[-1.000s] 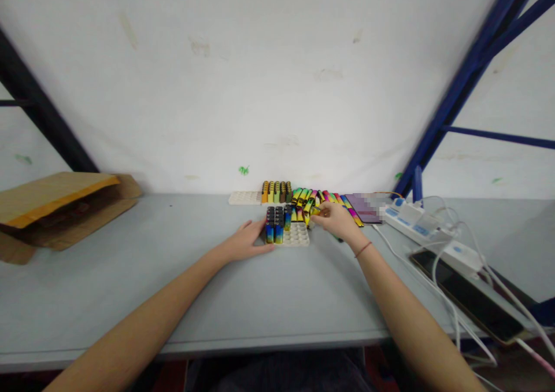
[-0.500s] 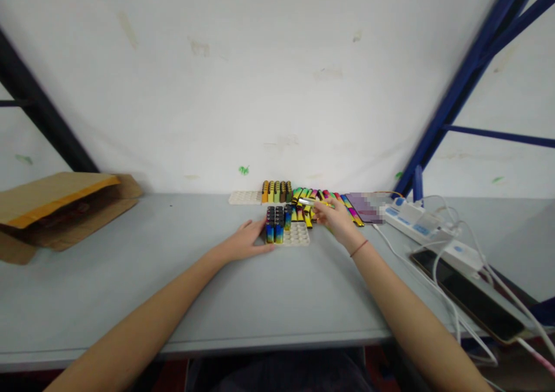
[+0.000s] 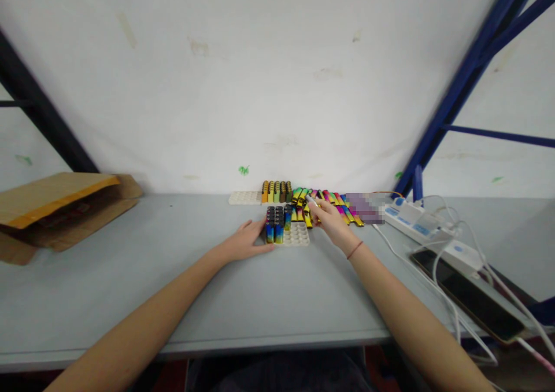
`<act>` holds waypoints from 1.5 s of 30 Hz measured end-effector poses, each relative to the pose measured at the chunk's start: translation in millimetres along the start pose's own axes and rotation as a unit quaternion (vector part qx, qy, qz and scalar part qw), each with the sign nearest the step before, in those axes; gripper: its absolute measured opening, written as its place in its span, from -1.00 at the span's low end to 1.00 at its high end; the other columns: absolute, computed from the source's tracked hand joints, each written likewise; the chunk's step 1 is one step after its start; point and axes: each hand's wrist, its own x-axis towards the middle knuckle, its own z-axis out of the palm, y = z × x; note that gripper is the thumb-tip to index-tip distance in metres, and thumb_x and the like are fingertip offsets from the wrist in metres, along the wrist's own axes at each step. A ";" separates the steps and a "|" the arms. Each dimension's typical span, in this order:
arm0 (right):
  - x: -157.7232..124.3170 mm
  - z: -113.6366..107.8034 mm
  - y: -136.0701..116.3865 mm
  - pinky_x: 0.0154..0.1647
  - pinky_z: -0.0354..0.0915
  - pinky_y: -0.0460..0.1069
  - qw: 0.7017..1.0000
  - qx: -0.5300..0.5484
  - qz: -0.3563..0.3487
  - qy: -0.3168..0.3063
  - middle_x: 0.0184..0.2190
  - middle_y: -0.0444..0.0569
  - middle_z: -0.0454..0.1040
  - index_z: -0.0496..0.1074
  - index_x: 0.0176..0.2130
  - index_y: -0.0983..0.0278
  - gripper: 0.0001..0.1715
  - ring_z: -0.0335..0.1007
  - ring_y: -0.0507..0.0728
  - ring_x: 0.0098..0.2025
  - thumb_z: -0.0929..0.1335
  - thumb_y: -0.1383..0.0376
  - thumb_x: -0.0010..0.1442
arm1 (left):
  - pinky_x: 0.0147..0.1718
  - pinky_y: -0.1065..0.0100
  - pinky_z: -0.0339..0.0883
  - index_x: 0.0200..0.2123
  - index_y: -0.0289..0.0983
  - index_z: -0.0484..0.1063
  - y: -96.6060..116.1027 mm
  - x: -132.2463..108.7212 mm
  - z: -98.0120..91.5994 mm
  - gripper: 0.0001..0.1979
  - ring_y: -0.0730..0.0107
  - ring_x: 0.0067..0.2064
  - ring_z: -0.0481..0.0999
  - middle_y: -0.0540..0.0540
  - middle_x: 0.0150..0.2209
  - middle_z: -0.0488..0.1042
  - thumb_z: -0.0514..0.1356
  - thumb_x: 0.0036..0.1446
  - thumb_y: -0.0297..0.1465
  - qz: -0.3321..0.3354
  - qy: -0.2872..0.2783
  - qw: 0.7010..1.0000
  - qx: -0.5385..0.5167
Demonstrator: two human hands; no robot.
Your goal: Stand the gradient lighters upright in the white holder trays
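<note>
Lighter [image 3: 310,200]: small, pale/silvery end showing, pinched in the right hand [image 3: 332,221] at the fingertips, raised just above the loose pile of lighters [image 3: 333,204] and just right of the near tray [image 3: 296,236]. Too small and blurred to read its colour or which way up it is.

Left hand [image 3: 247,243]: flat on the grey table [image 3: 173,276], fingers loosely spread, holding nothing, fingertips touching the left edge of the near tray.

Near tray: white, with round pockets. Upright lighters [image 3: 277,223] with dark caps fill its left part; the right and front pockets show bare.

Behind it, against the wall: second white tray [image 3: 245,198], its right end carrying a row of upright lighters [image 3: 276,192] in orange, green and brown.

Loose pile: multicoloured lighters lying flat, fanned out to the right of both trays.

Right of the table: white power strip [image 3: 416,221] with cables [image 3: 451,299], dark phone [image 3: 468,294] lying flat near the edge. Far left: open cardboard box [image 3: 56,207]. Blue rack struts [image 3: 468,85] upper right.
</note>
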 end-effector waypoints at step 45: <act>-2.6 10.4 -5.0 -0.78 -0.28 -0.11 0.980 0.112 0.142 0.079 -0.81 -0.27 -0.16 -0.03 -0.64 0.17 -0.47 -0.34 -0.06 -0.77 0.09 -0.13 0.11 | 0.24 -0.04 -0.21 0.26 -0.27 0.01 -1.8 0.2 0.4 -0.28 0.03 0.25 0.14 -0.23 0.24 0.15 0.04 0.16 0.01 0.006 0.003 1.000 -0.008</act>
